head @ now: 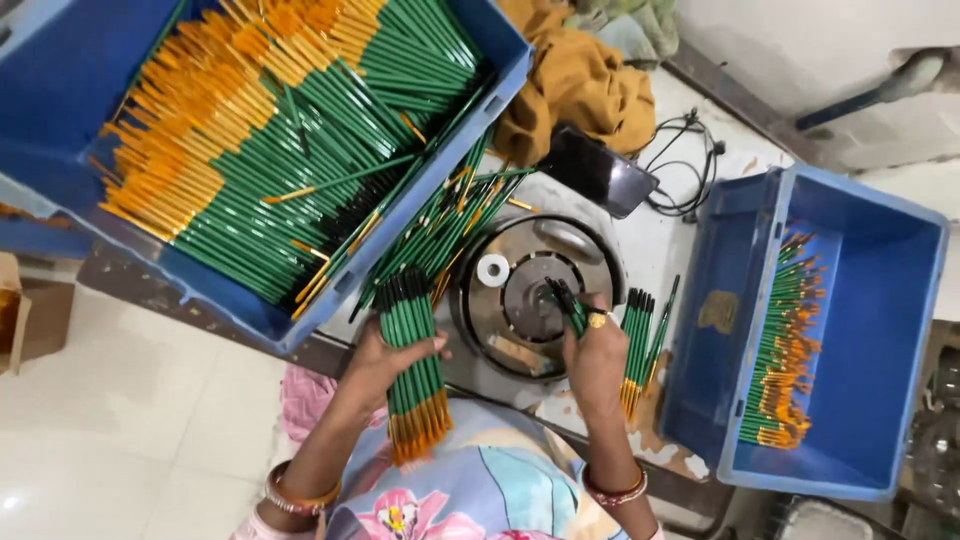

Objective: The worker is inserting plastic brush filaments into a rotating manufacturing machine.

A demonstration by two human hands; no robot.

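My left hand (385, 355) grips a thick bundle of green-handled paintbrushes (415, 365), with their orange ends toward me and dark bristles pointing away. My right hand (595, 355), wearing a ring, holds one or two green brushes (570, 305) with their tips over the middle of a round grey metal machine (535, 295). A small pile of the same brushes (640, 345) lies just right of my right hand on the work surface.
A big blue crate (270, 140) at upper left is full of green and orange brushes, some spilling toward the machine. A second blue crate (860, 330) at right holds a smaller row. A phone (600, 170), cables, a yellow cloth (580, 85) and a roll of white tape (492, 269) lie nearby.
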